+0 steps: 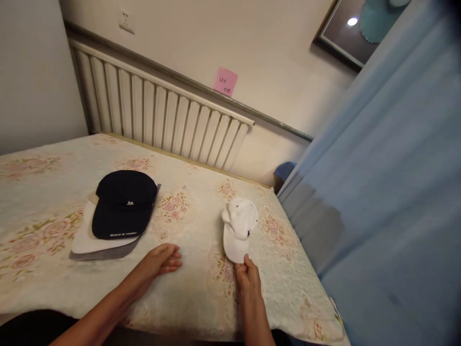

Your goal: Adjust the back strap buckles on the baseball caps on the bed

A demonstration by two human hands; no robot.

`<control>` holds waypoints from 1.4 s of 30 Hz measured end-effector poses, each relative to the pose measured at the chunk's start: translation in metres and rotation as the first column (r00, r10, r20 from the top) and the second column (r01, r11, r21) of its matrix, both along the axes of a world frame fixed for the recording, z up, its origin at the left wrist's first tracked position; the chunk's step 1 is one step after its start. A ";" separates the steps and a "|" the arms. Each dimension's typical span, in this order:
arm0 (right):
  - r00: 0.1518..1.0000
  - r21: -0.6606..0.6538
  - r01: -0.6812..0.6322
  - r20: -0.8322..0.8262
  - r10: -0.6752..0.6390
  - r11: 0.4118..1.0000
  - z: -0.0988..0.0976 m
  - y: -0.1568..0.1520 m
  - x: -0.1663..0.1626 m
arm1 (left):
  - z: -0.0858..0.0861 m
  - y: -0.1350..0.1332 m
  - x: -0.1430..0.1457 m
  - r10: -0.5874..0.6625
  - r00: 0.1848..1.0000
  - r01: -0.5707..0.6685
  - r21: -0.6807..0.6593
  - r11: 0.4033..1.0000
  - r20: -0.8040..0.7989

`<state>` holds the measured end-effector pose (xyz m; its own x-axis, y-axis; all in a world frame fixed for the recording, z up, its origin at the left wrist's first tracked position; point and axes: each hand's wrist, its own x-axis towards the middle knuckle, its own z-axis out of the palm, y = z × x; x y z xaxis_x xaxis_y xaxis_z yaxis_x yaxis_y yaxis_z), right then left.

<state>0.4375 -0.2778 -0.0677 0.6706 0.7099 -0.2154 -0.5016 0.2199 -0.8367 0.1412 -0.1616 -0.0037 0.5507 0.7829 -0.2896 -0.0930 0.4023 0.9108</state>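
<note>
A white baseball cap with a small dark emblem is on the right part of the bed, its brim pointing toward me. My right hand pinches the front edge of that brim between thumb and fingers. To the left, my left hand hovers over the bedcover with its fingers loosely stretched and holding nothing. Beyond it, a black baseball cap with white lettering lies on top of a stack. Under it stick out a white brim and a grey brim; the rest of those caps is hidden.
The bed has a pale floral cover. Behind it stand a white radiator and a wall with a pink note, a socket and a framed picture. A blue curtain hangs along the right side.
</note>
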 end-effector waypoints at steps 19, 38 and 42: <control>0.949 -0.217 -0.313 -0.027 0.315 0.925 0.029 -0.047 -0.107 | 0.104 -0.050 0.009 -0.020 0.833 0.015 0.014 1.000 0.553; -0.577 -0.327 -0.155 0.796 0.184 0.932 0.228 -0.054 -0.143 | 0.113 -0.097 0.010 -0.327 0.926 0.258 0.313 0.914 0.191; -0.293 -0.235 -0.197 0.941 0.172 0.952 0.212 -0.049 -0.135 | 0.108 -0.100 0.007 -0.374 0.896 0.323 0.230 0.918 0.238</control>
